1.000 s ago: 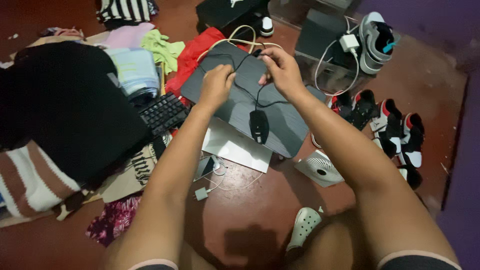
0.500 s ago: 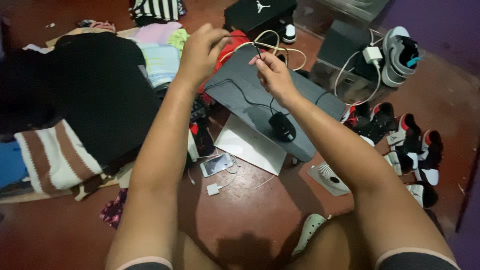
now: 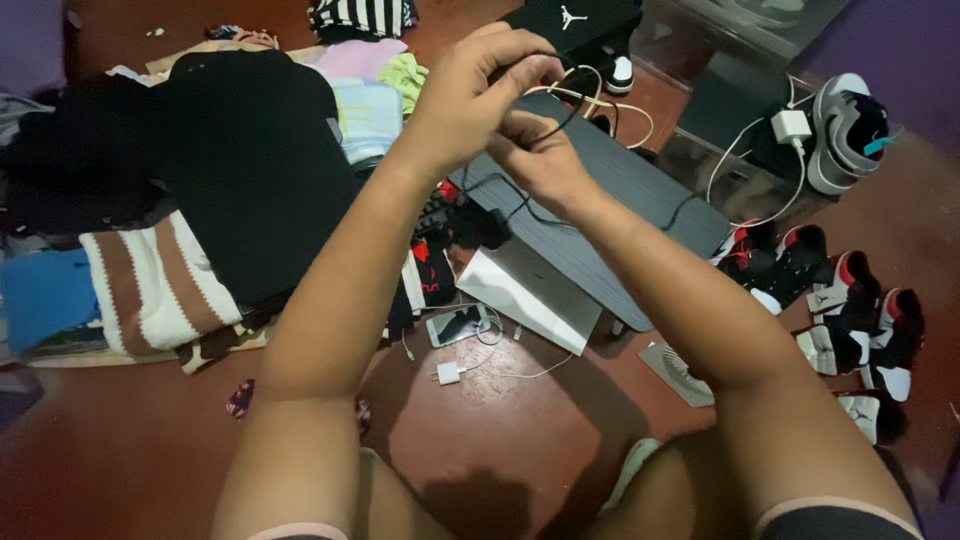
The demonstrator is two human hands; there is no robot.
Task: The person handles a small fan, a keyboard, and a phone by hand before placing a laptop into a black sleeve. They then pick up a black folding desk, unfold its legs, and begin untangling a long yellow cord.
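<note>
My left hand and my right hand are raised together over a dark grey laptop. Both pinch a thin black cable, which loops between the fingers and trails down across the laptop. The black mouse on the cable's end is hidden behind my arms. A beige cable lies coiled at the laptop's far edge. Under the laptop's near corner sits a white flat device.
A phone and a white charger plug lie on the red-brown floor. Piled clothes fill the left. Several sneakers line the right, with a white adapter and a grey shoe beyond.
Both hands have lifted higher and come closer together with the black cable. The mouse that lay on the laptop is no longer visible. The view has tilted.
</note>
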